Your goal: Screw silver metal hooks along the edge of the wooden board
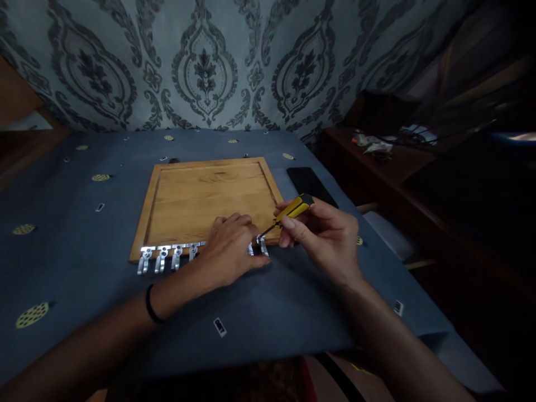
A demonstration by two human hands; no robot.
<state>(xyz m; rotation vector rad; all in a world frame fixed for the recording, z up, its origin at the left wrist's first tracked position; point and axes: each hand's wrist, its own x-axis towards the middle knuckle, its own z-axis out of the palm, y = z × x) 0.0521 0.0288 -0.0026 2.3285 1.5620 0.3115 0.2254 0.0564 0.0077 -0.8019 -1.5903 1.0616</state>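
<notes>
A framed wooden board lies flat, and a metal hook rail with several silver hooks runs along its near edge. My left hand rests over the right part of the rail, its fingers bent around the rail and board edge, hiding some hooks. In my right hand is a screwdriver with a yellow and black handle, held tilted between thumb and fingers. Its tip points down at the rightmost hook; whether it sits in a screw is too small to tell.
A dark phone lies right of the board on the blue-grey tablecloth. Patterned wallpaper rises behind the table. To the right stands a dark reddish surface with small clutter on it.
</notes>
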